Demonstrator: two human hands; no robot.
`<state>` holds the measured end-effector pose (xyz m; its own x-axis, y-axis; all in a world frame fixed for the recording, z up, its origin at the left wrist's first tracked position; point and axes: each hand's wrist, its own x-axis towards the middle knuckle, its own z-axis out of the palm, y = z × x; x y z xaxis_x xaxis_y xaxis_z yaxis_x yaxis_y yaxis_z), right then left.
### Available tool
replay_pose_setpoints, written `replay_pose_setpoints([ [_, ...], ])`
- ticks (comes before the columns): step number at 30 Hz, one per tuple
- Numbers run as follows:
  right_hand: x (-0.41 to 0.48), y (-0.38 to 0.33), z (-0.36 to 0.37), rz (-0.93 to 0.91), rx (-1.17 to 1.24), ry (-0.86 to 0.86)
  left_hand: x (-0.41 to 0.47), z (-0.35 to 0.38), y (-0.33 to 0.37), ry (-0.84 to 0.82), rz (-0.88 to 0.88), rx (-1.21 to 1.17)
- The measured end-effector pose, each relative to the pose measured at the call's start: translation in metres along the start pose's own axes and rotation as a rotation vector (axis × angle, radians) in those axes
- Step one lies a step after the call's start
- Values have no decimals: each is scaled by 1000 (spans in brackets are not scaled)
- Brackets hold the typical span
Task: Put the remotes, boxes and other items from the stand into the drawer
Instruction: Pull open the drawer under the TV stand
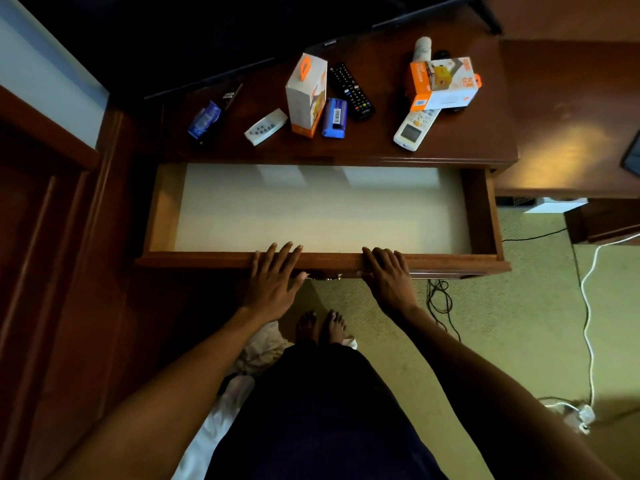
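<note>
The drawer (162, 209) of the wooden stand (485, 133) is pulled out, showing a bare pale liner. My left hand (273, 278) lies flat on its front edge, fingers spread. My right hand (388, 275) curls over the same edge further right. On the stand top lie a black remote (351, 90), a white remote (414, 128), a small white remote (266, 127), a slim black remote (227, 98), a blue packet (204, 119), a blue item with a barcode (335, 116), an upright orange-white box (306, 95) and a lying orange-white box (445, 83).
A TV's dark base spans the back of the stand. A white roll (423, 48) stands behind the lying box. Black and white cables (588, 306) run over the green carpet at right. My bare feet (322, 323) stand below the drawer. A lower table (571, 116) adjoins at right.
</note>
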<state>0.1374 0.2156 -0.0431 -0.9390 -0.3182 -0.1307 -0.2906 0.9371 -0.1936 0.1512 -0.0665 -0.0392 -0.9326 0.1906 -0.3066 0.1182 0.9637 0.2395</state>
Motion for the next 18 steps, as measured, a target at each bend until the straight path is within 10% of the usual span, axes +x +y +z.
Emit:
replay_pose_setpoints([
  [8,5,3,-16,-7,64,3,6,-9,3,53,-60,-198],
  [18,108,60,-128,24,197,290,128,-146,32,590,-126,-606],
])
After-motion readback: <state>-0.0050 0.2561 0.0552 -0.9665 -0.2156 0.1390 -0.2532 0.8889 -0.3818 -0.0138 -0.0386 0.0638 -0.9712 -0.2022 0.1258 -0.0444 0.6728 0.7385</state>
